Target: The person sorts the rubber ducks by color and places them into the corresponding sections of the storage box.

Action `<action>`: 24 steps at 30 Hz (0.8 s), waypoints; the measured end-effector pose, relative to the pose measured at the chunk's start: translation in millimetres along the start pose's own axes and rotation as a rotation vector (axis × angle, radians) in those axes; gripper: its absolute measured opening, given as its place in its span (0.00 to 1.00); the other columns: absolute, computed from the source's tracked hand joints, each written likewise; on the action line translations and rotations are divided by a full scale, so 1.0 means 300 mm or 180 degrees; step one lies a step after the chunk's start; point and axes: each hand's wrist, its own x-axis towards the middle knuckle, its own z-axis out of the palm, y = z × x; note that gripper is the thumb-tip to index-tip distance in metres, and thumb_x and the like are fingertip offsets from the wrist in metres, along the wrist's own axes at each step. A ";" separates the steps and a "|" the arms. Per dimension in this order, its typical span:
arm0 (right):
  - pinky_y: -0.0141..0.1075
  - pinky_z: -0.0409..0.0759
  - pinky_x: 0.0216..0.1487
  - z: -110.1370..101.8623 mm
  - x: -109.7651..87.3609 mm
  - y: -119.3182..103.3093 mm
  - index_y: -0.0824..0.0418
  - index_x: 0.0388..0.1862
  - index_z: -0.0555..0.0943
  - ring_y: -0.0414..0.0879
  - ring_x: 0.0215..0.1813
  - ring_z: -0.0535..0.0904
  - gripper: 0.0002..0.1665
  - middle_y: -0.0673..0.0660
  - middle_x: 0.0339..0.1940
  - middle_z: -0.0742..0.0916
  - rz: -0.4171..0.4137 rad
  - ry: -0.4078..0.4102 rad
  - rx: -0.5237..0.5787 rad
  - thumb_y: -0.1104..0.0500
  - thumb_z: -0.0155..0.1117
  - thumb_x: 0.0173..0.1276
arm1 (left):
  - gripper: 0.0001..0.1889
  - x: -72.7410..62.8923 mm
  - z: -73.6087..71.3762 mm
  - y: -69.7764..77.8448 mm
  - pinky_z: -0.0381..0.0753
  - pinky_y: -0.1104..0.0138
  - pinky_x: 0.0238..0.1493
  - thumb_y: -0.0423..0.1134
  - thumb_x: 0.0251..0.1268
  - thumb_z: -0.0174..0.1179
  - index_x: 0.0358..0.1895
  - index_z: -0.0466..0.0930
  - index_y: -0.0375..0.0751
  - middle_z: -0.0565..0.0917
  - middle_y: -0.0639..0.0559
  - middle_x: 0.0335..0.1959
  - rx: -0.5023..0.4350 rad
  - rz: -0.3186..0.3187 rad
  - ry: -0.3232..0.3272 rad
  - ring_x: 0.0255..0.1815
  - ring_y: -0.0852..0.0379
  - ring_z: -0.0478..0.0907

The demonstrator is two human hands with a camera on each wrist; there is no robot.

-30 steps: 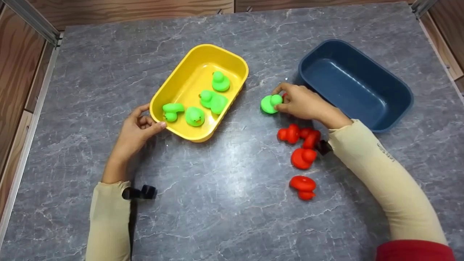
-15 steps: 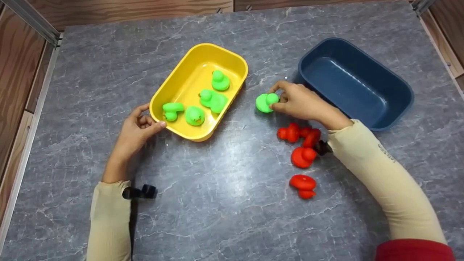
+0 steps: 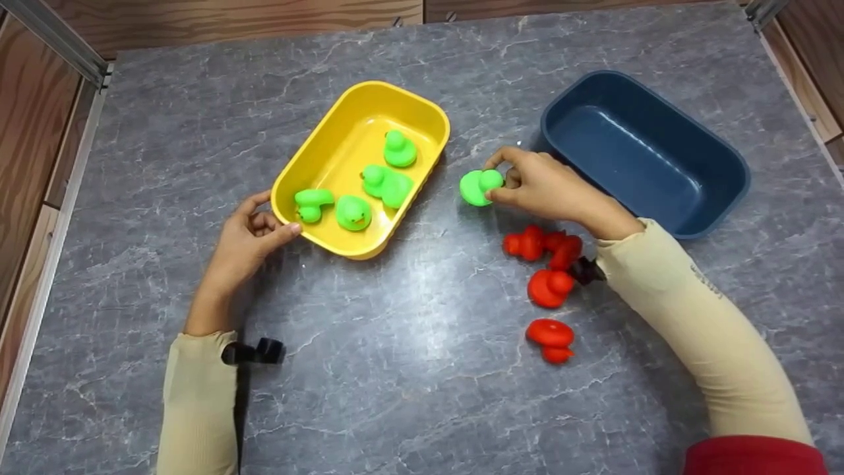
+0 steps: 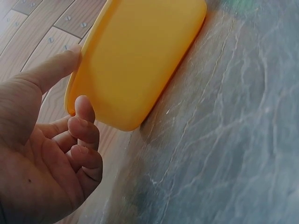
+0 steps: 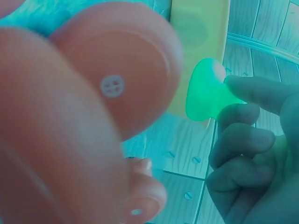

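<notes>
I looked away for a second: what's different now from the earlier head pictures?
The right hand has carried its pinched green duck slightly left, toward the yellow bin. Nothing was let go. The left hand stays at the yellow bin's corner; the blue bin and red ducks look unmoved.

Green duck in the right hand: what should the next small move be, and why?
I'd probably carry the green duck leftward over the rim of the yellow tray. The right hand pinches it outside that tray, other green ducks already lie inside, and the left hand is at the tray's near-left corner, which may help steady it.
</notes>
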 end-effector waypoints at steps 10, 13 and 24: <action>0.32 0.63 0.21 0.000 -0.010 -0.028 0.59 0.56 0.74 0.43 0.20 0.66 0.22 0.52 0.19 0.75 -0.0072 0.0018 0.0083 0.55 0.65 0.65 | 0.35 0.002 0.000 -0.002 0.67 0.77 0.27 0.35 0.60 0.66 0.70 0.61 0.36 0.75 0.63 0.24 0.0011 0.0000 0.0006 0.24 0.68 0.67; 0.31 0.63 0.21 -0.001 -0.010 -0.032 0.59 0.56 0.74 0.43 0.20 0.66 0.21 0.52 0.19 0.75 -0.0116 0.0028 0.0157 0.55 0.65 0.65 | 0.35 0.002 0.000 -0.002 0.67 0.77 0.27 0.35 0.60 0.66 0.70 0.61 0.36 0.74 0.63 0.23 0.0020 -0.0001 0.0012 0.23 0.68 0.67; 0.29 0.63 0.23 -0.005 -0.012 -0.049 0.59 0.55 0.74 0.41 0.21 0.64 0.21 0.51 0.20 0.74 -0.0236 0.0105 0.0461 0.57 0.66 0.65 | 0.35 -0.001 -0.001 0.000 0.66 0.77 0.27 0.35 0.60 0.66 0.69 0.61 0.36 0.74 0.63 0.23 0.0060 0.0027 0.0010 0.23 0.68 0.67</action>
